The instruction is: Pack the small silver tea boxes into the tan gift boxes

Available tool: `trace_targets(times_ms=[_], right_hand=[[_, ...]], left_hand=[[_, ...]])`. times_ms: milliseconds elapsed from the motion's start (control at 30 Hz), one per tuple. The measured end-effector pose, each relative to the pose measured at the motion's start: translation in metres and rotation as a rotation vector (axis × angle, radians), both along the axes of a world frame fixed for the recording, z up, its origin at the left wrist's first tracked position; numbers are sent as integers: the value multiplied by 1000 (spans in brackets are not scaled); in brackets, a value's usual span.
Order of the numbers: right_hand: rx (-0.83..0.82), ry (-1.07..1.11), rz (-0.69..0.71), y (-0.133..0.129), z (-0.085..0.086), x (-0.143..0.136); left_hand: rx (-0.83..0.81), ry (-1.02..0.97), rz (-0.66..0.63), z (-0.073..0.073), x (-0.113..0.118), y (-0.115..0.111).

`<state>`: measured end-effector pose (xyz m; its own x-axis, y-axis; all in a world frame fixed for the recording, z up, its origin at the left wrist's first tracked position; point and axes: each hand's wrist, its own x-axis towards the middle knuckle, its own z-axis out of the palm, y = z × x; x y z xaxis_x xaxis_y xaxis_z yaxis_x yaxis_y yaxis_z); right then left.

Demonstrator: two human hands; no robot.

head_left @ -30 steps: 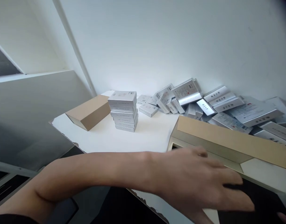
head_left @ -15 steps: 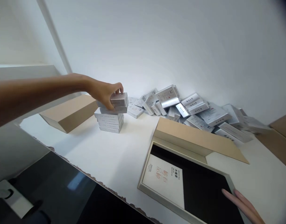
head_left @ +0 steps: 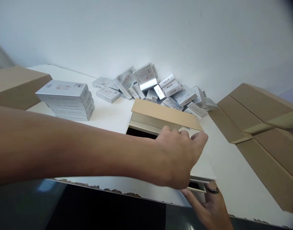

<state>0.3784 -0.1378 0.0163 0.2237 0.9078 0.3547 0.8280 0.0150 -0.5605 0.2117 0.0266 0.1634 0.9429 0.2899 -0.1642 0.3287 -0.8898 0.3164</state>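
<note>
My left hand (head_left: 177,156) reaches across over an open beige gift box (head_left: 165,115), its fingers curled round a flat white box (head_left: 204,167). That white box lies over the right part of the gift box, raised at its near end above the rim. My right hand (head_left: 212,206), with a dark ring on one finger, grips the near right corner of the gift box from below. The left forearm hides most of the gift box's inside; only a strip of black lining shows. Left of it stands a neat stack of several flat white boxes (head_left: 70,99).
Many loose white and silver boxes (head_left: 146,76) lie heaped against the wall. A brown box (head_left: 14,83) sits at the far left. Cardboard with open flaps (head_left: 256,134) covers the right side. The white table (head_left: 108,118) has a ragged front edge.
My left hand has moved right, from the stack to the gift box, with a white box taken off the stack. My right hand now grips the gift box corner. The view has shifted right.
</note>
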Motion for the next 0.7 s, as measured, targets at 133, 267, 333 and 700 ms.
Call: trace_targets(times_ms=[133, 267, 333, 700], right_hand=[[145, 153, -48, 0, -11, -9], [252, 224, 9, 2, -8, -16], [224, 225, 53, 1, -1, -18], [-36, -140, 93, 25, 72, 9]], left_hand=[[-181, 9, 66, -14, 25, 8], [-276, 52, 61, -19, 22, 16], [-182, 52, 8, -21, 20, 17], [-172, -106, 116, -1, -15, 32]])
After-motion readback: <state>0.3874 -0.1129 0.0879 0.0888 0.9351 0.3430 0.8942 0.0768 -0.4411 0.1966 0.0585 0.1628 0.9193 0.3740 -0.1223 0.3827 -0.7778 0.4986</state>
